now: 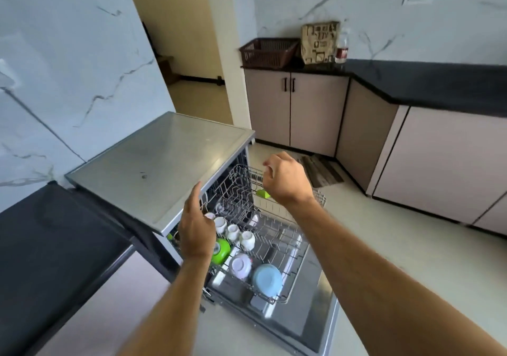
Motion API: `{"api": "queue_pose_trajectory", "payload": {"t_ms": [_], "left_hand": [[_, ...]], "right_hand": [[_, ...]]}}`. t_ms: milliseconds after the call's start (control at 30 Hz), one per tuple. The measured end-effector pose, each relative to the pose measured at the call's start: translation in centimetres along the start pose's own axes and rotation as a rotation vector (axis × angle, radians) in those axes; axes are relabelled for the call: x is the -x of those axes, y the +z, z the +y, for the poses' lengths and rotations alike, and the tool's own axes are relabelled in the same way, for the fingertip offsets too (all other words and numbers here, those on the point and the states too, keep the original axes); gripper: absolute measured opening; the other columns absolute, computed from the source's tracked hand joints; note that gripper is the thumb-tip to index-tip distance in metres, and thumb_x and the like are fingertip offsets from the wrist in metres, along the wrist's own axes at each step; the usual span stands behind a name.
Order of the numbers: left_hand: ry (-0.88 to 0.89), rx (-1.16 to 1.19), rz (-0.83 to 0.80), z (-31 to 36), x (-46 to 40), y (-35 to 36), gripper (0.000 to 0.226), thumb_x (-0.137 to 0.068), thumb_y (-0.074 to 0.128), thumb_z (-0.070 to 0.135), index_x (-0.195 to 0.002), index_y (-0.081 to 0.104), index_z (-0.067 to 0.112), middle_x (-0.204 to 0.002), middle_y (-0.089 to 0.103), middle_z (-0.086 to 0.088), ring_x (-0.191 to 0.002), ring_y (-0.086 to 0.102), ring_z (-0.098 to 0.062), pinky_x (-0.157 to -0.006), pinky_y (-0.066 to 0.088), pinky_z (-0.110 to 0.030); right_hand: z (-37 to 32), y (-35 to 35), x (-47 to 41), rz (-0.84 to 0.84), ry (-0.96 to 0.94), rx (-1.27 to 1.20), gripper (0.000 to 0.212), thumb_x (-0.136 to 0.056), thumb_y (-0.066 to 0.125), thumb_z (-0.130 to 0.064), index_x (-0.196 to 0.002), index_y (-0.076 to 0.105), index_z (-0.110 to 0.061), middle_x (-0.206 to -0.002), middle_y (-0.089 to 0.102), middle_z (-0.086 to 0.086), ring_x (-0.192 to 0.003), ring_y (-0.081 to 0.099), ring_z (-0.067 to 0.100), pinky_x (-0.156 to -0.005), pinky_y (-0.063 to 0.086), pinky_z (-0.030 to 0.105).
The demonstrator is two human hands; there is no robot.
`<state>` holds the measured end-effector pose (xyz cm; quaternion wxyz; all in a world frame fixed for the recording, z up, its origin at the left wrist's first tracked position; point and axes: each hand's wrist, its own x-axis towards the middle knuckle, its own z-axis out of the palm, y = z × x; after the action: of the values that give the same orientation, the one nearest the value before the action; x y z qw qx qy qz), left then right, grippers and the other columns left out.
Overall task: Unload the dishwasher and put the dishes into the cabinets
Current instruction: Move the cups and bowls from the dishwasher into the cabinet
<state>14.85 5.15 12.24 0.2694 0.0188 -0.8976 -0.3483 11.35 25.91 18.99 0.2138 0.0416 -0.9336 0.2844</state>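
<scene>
The dishwasher stands open with its door folded down. Its lower rack is pulled out and holds several white cups, a green bowl, a white bowl and a light blue bowl, all upside down. The upper rack also sticks out, with a small green piece on it. My left hand hovers over the cups with its fingers extended, holding nothing. My right hand is above the upper rack with curled fingers; I see nothing in them.
Beige base cabinets under a black countertop run along the right and back. A brown basket, a printed bag and a bottle stand on it. A striped mat lies on the floor. Another black counter is at my left.
</scene>
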Motion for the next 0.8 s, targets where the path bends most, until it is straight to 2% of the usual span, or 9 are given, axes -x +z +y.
{"api": "queue_pose_trajectory", "payload": {"t_ms": [33, 133, 233, 367, 433, 533, 633, 733, 800], "left_hand": [[-0.013, -0.019, -0.031, -0.3, 0.1, 0.8, 0.078, -0.086, 0.040, -0.020, -0.150, 0.033, 0.023, -0.149, 0.046, -0.003, -0.128, 0.052, -0.016, -0.083, 0.045, -0.002], [-0.039, -0.051, -0.121, -1.4, -0.1, 2.9, 0.075, -0.088, 0.042, -0.018, -0.151, 0.032, 0.021, -0.149, 0.046, -0.001, -0.125, 0.053, -0.013, -0.071, 0.038, 0.006], [-0.043, -0.057, -0.200, -2.8, -0.6, 5.2, 0.062, -0.096, 0.042, -0.005, -0.151, 0.031, 0.022, -0.147, 0.049, -0.002, -0.131, 0.051, -0.021, -0.096, 0.038, -0.019], [-0.077, -0.052, -0.314, -5.8, -2.6, 9.5, 0.061, -0.096, 0.048, 0.001, -0.150, 0.030, 0.024, -0.148, 0.046, 0.000, -0.133, 0.049, -0.020, -0.105, 0.044, -0.037], [-0.096, -0.032, -0.409, -7.8, -3.7, 11.6, 0.069, -0.093, 0.057, 0.006, -0.149, 0.026, 0.033, -0.151, 0.041, 0.004, -0.127, 0.053, -0.019, -0.096, 0.053, -0.044], [-0.112, -0.039, -0.527, -11.0, -5.8, 15.0, 0.078, -0.088, 0.067, 0.010, -0.148, 0.025, 0.036, -0.149, 0.040, 0.002, -0.119, 0.059, -0.017, -0.087, 0.058, -0.040], [-0.143, -0.064, -0.567, -13.0, -7.5, 18.0, 0.079, -0.086, 0.071, 0.010, -0.147, 0.028, 0.033, -0.144, 0.045, -0.001, -0.115, 0.061, -0.016, -0.084, 0.059, -0.041], [-0.182, -0.070, -0.615, -15.3, -8.7, 21.2, 0.078, -0.085, 0.071, 0.010, -0.147, 0.028, 0.031, -0.146, 0.044, -0.002, -0.120, 0.058, -0.017, -0.091, 0.056, -0.041], [-0.218, -0.092, -0.657, -17.0, -8.8, 23.1, 0.079, -0.085, 0.072, 0.010, -0.147, 0.028, 0.032, -0.146, 0.044, -0.002, -0.122, 0.056, -0.018, -0.095, 0.054, -0.038]], "right_hand": [[1.1, 0.5, 0.2, -0.016, 0.017, -0.009, 0.027, -0.093, 0.050, -0.008, -0.113, 0.069, -0.008, -0.111, 0.066, 0.009, -0.093, 0.066, 0.023, -0.083, 0.050, 0.024], [3.8, 2.5, 0.2, -0.057, 0.059, -0.038, 0.031, -0.093, 0.051, -0.008, -0.120, 0.066, -0.011, -0.117, 0.065, 0.009, -0.097, 0.065, 0.022, -0.091, 0.055, 0.031], [6.0, 5.4, -0.1, -0.120, 0.124, -0.058, 0.033, -0.094, 0.050, -0.011, -0.125, 0.062, -0.014, -0.122, 0.062, 0.008, -0.101, 0.063, 0.022, -0.093, 0.055, 0.035], [9.0, 9.8, -1.7, -0.234, 0.145, -0.035, 0.035, -0.095, 0.049, -0.014, -0.130, 0.056, -0.019, -0.126, 0.057, 0.003, -0.102, 0.063, 0.020, -0.086, 0.055, 0.032], [10.7, 12.4, -2.6, -0.389, 0.106, 0.010, 0.039, -0.096, 0.046, -0.012, -0.133, 0.049, -0.024, -0.137, 0.048, 0.002, -0.114, 0.058, 0.019, -0.089, 0.056, 0.031], [12.9, 17.3, -3.9, -0.615, 0.029, 0.083, 0.048, -0.097, 0.042, -0.008, -0.139, 0.041, -0.031, -0.151, 0.034, 0.004, -0.132, 0.046, 0.022, -0.093, 0.056, 0.036], [14.4, 21.7, -4.6, -0.644, 0.093, 0.041, 0.042, -0.099, 0.045, -0.011, -0.137, 0.044, -0.028, -0.144, 0.042, 0.002, -0.124, 0.053, 0.024, -0.095, 0.055, 0.040], [15.5, 26.2, -4.9, -0.660, 0.154, -0.031, 0.037, -0.097, 0.044, -0.013, -0.132, 0.049, -0.023, -0.133, 0.050, 0.004, -0.113, 0.060, 0.027, -0.088, 0.057, 0.043], [16.1, 29.1, -4.5, -0.685, 0.193, -0.048, 0.042, -0.094, 0.046, -0.011, -0.134, 0.049, -0.022, -0.134, 0.051, 0.004, -0.117, 0.057, 0.027, -0.090, 0.056, 0.044]]}}
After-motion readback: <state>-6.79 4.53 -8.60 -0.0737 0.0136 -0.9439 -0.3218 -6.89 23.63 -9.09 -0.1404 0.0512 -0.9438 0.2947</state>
